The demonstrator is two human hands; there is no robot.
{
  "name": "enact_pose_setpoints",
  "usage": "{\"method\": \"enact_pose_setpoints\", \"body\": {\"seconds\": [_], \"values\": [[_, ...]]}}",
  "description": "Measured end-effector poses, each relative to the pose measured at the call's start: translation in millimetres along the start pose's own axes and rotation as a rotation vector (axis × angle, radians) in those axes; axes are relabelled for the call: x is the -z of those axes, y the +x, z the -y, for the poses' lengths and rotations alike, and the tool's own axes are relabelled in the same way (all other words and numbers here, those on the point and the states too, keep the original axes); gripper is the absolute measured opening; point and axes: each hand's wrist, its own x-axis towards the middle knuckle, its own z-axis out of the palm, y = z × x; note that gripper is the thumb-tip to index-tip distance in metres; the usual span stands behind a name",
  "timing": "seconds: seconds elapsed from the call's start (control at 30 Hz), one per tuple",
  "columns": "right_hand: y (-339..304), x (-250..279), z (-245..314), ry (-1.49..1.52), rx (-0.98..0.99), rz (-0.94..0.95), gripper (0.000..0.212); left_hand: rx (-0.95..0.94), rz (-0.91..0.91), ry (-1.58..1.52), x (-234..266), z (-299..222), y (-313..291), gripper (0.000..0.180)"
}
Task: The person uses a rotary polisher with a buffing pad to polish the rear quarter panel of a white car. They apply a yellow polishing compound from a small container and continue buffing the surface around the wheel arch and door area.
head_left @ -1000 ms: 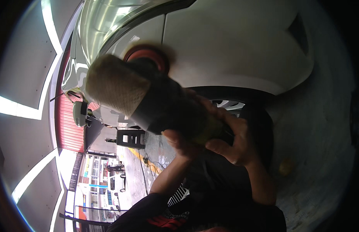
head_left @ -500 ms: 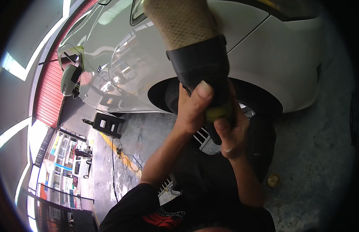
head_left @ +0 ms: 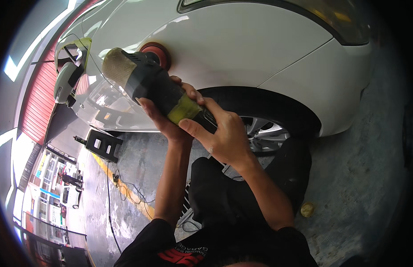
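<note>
A dark grey electric polisher [head_left: 154, 91] with a yellow-green band and a tan mesh-covered head is held in both my hands. Its round red pad [head_left: 158, 55] lies against the white car fender [head_left: 224, 49], above the wheel arch. My left hand [head_left: 167, 126] is closed round the middle of the body from below, thumb on the left side, fingertips showing on the right. Farther back, my right hand [head_left: 224, 135] grips the rear end, its thumb lying over the near side. The polisher slants up and to the left.
Below the fender is the wheel [head_left: 264, 133], close to my knees. A black step stool [head_left: 103, 146] stands at left, with a cable [head_left: 126, 189] across the floor. A small gold-coloured round object [head_left: 307, 209] lies right of my leg. The side mirror [head_left: 69, 80] juts out at upper left.
The polisher has swung left and down from in front of my face, and its pad now shows against the fender. Both hands moved with it, keeping hold.
</note>
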Motion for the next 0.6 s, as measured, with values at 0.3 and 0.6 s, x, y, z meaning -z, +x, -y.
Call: {"method": "enact_pose_setpoints", "body": {"seconds": [0.3,0.6], "values": [[-78.5,53.5,-29.0,0.351,0.122,-0.413,0.071,0.357,0.122,0.152,-123.1,46.6,-0.8,0.052],[-130.0,9.1,-90.5,0.295,0.052,-0.588,0.078,0.614,0.287,0.415,-127.7,36.6,-6.9,0.060]]}}
